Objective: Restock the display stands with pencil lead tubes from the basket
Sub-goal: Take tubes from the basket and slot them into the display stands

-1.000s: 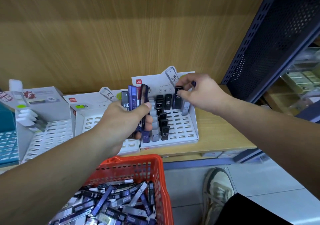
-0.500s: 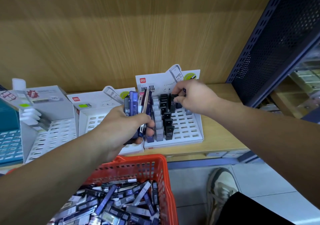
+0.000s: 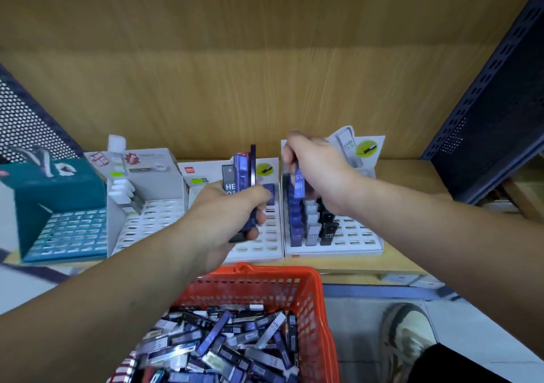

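Far out to the left of my grip sit a teal box (image 3: 59,206) and a grey stand (image 3: 147,220). Neither hand is near them, so I see no risk there.

The first worry is the spare tubes (image 3: 240,176) standing upright in my left hand (image 3: 226,214). They are only fanned together, so if my thumb slackens while I attend to the other side, I judge one could slip down. It would land in the orange basket (image 3: 319,294) below my wrists, or knock the middle stand (image 3: 265,247) just behind my knuckles.

To the right, the blue tube (image 3: 298,183) in my right hand (image 3: 319,173) hangs over the blue column at the near-left edge of the right stand (image 3: 359,235). That column stands tight against the white and black rows beside it. A tilted entry could miss its slot and topple the neighbours. Blur hides whether the tube's foot has met the stand

My left hand is clamped round the bundle, thumb across the front and fingers curled behind. It holds a grey tube marked HB, some blue ones and a dark one. My right hand pinches the single blue tube near its top between thumb and fingertips, the tube pointing down.

The supply of loose tubes (image 3: 223,341) lies heaped in the basket, beneath and between my forearms
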Motion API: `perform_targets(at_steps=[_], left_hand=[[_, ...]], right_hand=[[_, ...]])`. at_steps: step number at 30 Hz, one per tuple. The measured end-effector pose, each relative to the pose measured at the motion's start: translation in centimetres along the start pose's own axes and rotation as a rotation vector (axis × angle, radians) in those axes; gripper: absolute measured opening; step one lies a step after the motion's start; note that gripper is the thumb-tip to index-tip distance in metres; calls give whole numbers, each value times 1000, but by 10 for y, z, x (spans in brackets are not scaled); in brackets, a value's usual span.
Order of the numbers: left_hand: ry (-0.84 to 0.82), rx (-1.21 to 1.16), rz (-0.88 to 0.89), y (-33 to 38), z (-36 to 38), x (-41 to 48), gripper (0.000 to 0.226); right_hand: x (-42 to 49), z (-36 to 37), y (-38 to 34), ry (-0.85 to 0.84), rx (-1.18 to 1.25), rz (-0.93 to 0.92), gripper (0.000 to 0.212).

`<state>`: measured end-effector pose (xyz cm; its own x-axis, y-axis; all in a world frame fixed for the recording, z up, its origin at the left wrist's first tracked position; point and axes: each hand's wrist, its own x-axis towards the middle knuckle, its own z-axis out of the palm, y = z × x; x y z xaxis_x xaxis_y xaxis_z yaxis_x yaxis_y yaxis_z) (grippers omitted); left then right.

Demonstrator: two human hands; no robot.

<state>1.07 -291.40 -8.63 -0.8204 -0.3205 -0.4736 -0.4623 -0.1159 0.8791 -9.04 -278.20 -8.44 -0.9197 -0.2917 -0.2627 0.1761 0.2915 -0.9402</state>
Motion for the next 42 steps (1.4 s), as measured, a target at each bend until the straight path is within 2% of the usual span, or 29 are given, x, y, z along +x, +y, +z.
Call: perform_targets(at_steps=[4,7,9,12,17,21,24,28,30,33,35,38,42], left_hand=[[51,-88,12,4,-23,-11,19],[2,-103,-6,8,-40,-13,14],[-33,-115,-11,10,-45,-10,14],[14,-158,7,12,-45,-1,11],[43,-149,-8,3,-48,12,17],[102,-142,1,-2,-51,18,27],[141,-135,22,-2,-59,23,39],[121,-24,58,-4,-64,22,37],[102,12,63,-5,-63,21,34],[84,11,33,-5,-60,19,26],[73,7,-1,-7,-61,18,26],[27,4,-64,-11,-63,19,25],[-27,-14,-142,-14,-67,17,23]], right_hand=[[-3,33,-6,15,32,34,35],[-1,48,-13,23,132,49,39],[3,54,-13,-6,124,-2,40],[8,56,-5,-85,83,-57,38],[12,58,11,-162,88,-27,40],[15,57,13,-243,102,-43,25],[14,50,11,-293,-53,-141,15],[16,36,7,-494,-348,-197,30],[18,32,6,-545,-455,-218,26],[22,30,8,-413,-435,-259,9],[27,24,10,-309,-477,-264,9],[36,14,16,-268,-525,-296,20],[45,12,30,-142,-626,-375,12]])
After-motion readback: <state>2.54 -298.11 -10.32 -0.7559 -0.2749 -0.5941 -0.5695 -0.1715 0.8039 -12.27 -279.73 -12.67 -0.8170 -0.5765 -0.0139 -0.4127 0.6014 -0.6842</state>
